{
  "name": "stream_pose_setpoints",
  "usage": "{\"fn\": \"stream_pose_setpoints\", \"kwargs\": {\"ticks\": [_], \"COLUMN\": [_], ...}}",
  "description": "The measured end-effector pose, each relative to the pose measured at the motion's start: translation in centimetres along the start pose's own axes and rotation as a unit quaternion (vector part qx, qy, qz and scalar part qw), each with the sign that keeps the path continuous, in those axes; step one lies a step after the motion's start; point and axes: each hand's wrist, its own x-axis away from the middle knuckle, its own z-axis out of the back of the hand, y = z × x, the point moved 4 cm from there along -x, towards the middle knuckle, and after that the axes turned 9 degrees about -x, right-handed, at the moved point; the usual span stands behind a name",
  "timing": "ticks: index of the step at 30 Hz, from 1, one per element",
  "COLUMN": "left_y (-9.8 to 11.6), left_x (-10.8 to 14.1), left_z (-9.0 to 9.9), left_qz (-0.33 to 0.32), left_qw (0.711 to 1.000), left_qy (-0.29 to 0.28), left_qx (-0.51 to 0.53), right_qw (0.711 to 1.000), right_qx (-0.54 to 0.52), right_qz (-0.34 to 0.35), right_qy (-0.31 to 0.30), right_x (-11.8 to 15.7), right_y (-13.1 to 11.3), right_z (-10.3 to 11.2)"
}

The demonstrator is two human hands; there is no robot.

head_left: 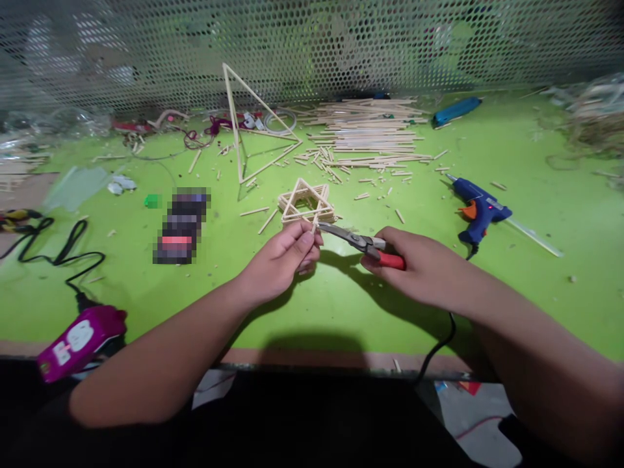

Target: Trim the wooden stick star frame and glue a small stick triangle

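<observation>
Stick (314,225) between left fingers (305,241)

There are one glue gun (480,205), one pair of pliers (358,242), one blue tool (457,112), one magenta device (80,341) and one pixelated object (181,224). Stick frames number two: one triangular frame (233,117), one star-shaped frame (291,201). Wooden sticks (365,127) are too many to count.

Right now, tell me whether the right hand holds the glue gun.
No, the right hand grips red-handled pliers; the glue gun lies apart.
</observation>
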Motion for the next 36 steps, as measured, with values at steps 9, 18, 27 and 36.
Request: {"fn": "stream_pose_setpoints", "kwargs": {"ticks": [9, 18, 27, 36], "left_y": [0.0, 0.2, 0.0, 0.3], "left_x": [0.1, 0.0, -0.1, 0.1], "left_z": [-0.2, -0.2, 0.1, 0.2], "left_qz": [0.005, -0.002, -0.008, 0.002], "left_qw": [0.999, 0.998, 0.988, 0.996], "left_qy": [-0.004, 0.009, 0.056, 0.040], "left_qx": [-0.034, -0.067, -0.144, -0.082], "right_qw": [1.000, 0.999, 0.994, 0.995], "right_qx": [-0.004, 0.029, 0.063, 0.045], "right_qz": [0.013, -0.002, -0.067, -0.050], "right_qy": [0.005, 0.045, 0.062, 0.079], "right_x": [0.0, -0.3, -0.9, -1.2], "right_y": [-0.1, -0.3, -0.8, 0.3], "right_z": [-0.3, -0.2, -0.4, 0.1]}}
